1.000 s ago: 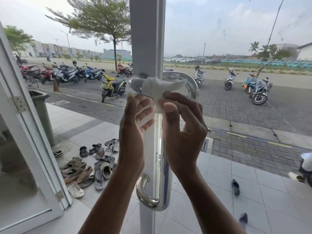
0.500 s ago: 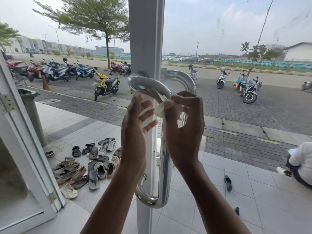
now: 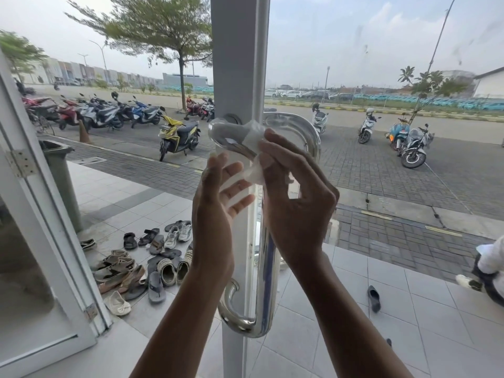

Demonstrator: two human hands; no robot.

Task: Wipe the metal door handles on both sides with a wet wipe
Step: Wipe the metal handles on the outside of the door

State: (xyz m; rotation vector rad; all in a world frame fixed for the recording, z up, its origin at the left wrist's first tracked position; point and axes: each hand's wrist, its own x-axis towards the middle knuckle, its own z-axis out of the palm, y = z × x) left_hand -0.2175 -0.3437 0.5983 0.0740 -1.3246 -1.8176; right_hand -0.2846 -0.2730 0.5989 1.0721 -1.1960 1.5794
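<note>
A person is standing inside at a glass door, facing a curved, polished metal pull handle [image 3: 266,268] fixed to the white door frame [image 3: 240,64]. A thin white wet wipe [image 3: 252,139] is draped over the handle's upper bend, trailing down between the two hands. The right hand [image 3: 294,197] is pinching the wipe's lower part between thumb and fingertips, its grip clenched on the cloth. The left hand [image 3: 218,203] is held open beside it, fingers spread and relaxed; whether they are touching the wipe is hard to tell. Through the glass, the matching outer metal handle [image 3: 305,132] is showing, with no wipe on it.

The step in hand appears to be wiping the inner handle's top curve. The next move probably calls for closing the wipe round the bar and drawing it downward along the straight shaft, then reaching round the door for the outer handle.
</note>
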